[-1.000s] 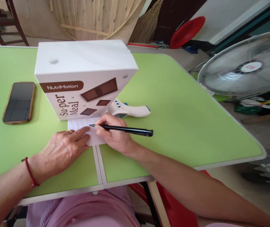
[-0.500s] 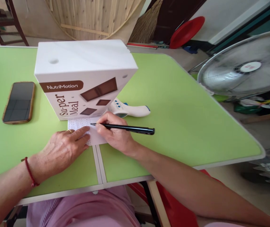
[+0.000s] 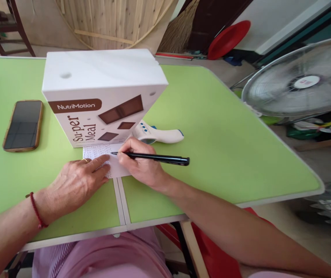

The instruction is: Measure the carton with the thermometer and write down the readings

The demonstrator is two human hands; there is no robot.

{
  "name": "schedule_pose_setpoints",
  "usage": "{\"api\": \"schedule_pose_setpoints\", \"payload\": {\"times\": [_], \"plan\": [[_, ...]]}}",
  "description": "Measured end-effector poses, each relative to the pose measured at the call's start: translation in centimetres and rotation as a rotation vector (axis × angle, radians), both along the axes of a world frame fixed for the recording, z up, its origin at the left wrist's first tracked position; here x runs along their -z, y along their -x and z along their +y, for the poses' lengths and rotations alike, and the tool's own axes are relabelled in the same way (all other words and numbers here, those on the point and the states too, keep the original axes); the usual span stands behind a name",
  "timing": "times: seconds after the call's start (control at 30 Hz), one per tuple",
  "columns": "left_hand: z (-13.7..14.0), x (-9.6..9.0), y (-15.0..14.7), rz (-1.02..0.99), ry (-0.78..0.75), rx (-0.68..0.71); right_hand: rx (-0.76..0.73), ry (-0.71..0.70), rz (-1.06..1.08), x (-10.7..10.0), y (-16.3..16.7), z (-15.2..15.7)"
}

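Observation:
My right hand (image 3: 144, 164) grips a black pen (image 3: 165, 158), its tip on or just over a small sheet of paper (image 3: 119, 166). Rows of handwriting cover the paper's left part, while its right part is plain where it shows. Across the left edge of the sheet lies my left hand (image 3: 80, 179), fingers stretched out and pressing it flat. A white NutriMotion box (image 3: 104, 71) stands upright right behind the paper. Partly hidden by that box and near my right knuckles is a white handheld device (image 3: 168, 136) with blue buttons.
A phone in a brown case (image 3: 23, 125) lies left of the box on the green folding table (image 3: 226, 146). Beyond the table's right edge stands a fan (image 3: 301, 81). A red basin (image 3: 229, 38) and a straw broom (image 3: 180, 31) are at the back.
Almost nothing differs. Both hands, the pen and the paper hold the same places.

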State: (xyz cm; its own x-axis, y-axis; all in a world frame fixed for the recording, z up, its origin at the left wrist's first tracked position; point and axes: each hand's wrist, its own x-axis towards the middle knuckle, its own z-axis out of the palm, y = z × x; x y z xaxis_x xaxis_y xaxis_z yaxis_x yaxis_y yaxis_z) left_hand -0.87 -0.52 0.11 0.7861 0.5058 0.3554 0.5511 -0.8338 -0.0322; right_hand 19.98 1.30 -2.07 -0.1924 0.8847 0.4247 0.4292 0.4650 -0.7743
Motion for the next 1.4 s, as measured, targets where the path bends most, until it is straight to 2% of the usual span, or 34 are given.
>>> {"api": "schedule_pose_setpoints", "payload": {"times": [0.3,1.0,1.23,1.4], "plan": [[0.15,0.02,0.05,0.002,0.013,0.003,0.067,0.030,0.035,0.01,-0.26,-0.02],[0.12,-0.06,0.24,-0.005,-0.002,0.007,0.010,0.064,0.022,-0.26,-0.35,0.03],[0.18,-0.17,0.17,0.005,0.009,0.008,0.035,0.021,0.061,-0.07,-0.32,0.00],[0.19,-0.21,-0.01,0.000,0.000,0.009,0.039,0.040,0.038,0.19,-0.20,-0.03]]}}
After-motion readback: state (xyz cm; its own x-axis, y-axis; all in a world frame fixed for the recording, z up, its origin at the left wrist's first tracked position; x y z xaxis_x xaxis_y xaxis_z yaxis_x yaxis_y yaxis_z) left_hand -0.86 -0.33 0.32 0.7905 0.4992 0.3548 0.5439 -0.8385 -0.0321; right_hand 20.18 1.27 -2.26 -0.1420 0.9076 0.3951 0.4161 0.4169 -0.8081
